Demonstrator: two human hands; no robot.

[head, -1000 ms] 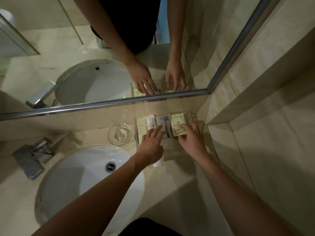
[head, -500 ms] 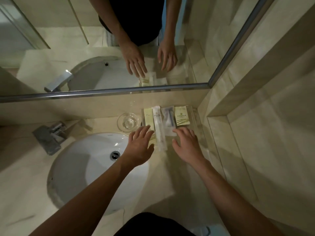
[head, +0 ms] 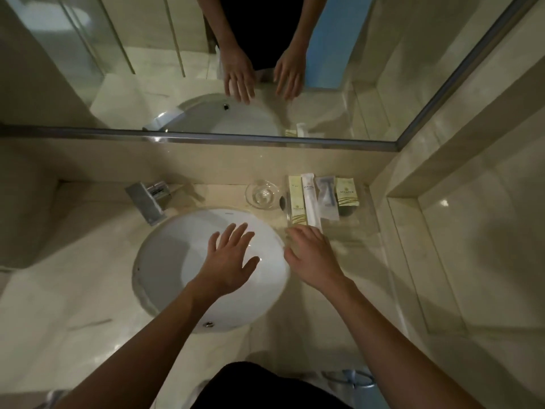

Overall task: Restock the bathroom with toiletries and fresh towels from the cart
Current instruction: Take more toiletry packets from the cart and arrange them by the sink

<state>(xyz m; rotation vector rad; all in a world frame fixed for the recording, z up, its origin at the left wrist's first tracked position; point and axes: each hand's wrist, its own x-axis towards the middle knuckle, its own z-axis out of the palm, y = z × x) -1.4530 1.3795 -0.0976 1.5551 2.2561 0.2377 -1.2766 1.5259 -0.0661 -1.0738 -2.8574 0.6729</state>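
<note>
Several wrapped toiletries lie in a row on a clear tray (head: 365, 228) at the back right of the counter: a cream sachet (head: 296, 199), a long white packet (head: 310, 199), a bagged razor (head: 326, 197) and a small cream packet (head: 346, 192). My left hand (head: 228, 261) hovers over the basin with fingers spread and holds nothing. My right hand (head: 312, 256) is empty too, fingers relaxed, just in front of the tray's near left corner. No towels or cart are in view.
A white oval basin (head: 177, 261) is sunk in the marble counter, with a chrome tap (head: 147, 200) behind it. A clear glass dish (head: 263, 193) stands left of the tray. A mirror (head: 147, 69) runs along the back; a tiled wall ledge rises at the right.
Both hands have let go of the toiletries and drawn back toward me, the left one now over the basin. The packets stay lined up on the tray.
</note>
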